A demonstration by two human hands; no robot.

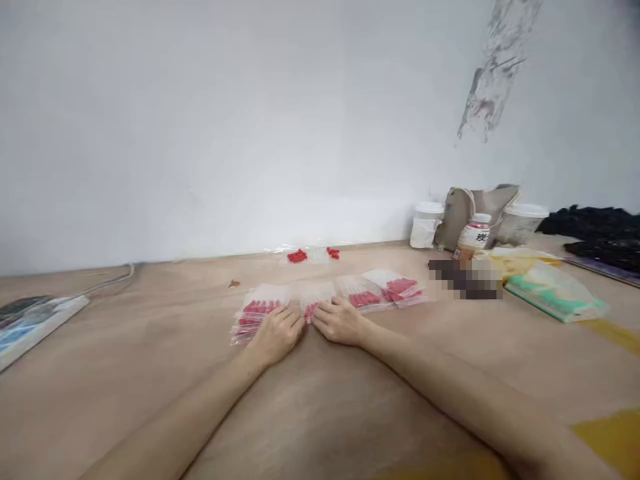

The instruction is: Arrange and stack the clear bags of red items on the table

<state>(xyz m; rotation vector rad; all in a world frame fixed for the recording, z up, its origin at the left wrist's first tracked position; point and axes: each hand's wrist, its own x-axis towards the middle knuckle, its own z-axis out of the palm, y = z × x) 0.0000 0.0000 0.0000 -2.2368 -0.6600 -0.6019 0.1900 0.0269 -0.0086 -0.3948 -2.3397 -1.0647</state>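
**Hands flat on a row of clear bags**

Bags of clear plastic, each holding small red pieces, lie fanned in a row on the worktop, partly under the fingers and running out to either side of them. The left hand rests palm down on the stack at the row's left end, fingers spread narrow and flat, gripping nothing. The right hand lies just beside it, also palm down, its fingers pressing the middle bags. Beyond the fingers, near the wall, loose red pieces sit scattered. Well off to the right of the fingers stand a bottle and two lidded cups.
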